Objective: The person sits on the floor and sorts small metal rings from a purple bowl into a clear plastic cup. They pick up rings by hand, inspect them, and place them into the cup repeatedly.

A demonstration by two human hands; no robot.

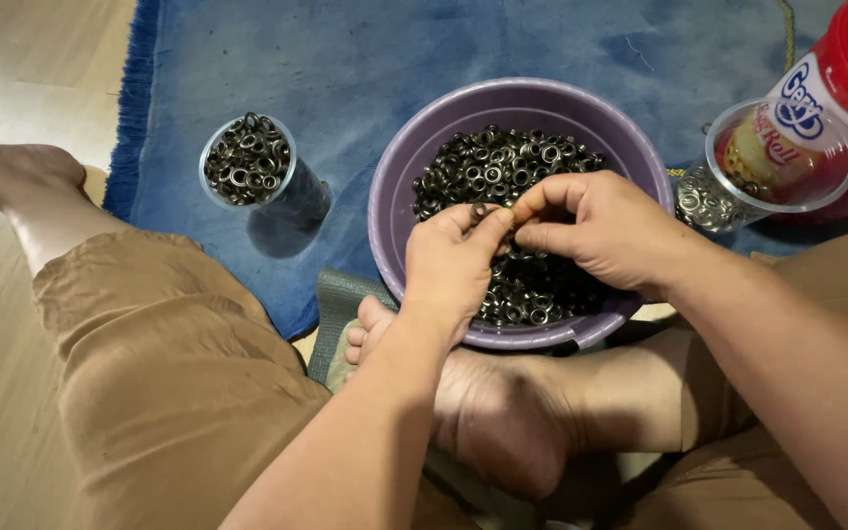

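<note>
While both hands meet above the purple bowl (390, 196), we judge the step in hand to be joining or sorting small metal eyelets (503, 172). Our left hand (453, 265) pinches one dark eyelet (481, 209) between thumb and fingertips; our right hand (596, 231) curls its fingers narrowly against it, though what it grips we cannot tell. The next move, in our judgement, calls for fine fingertip alignment. A clear cup of eyelets (247, 162) stands on the blue rug (365, 59), apart to the left.
</note>
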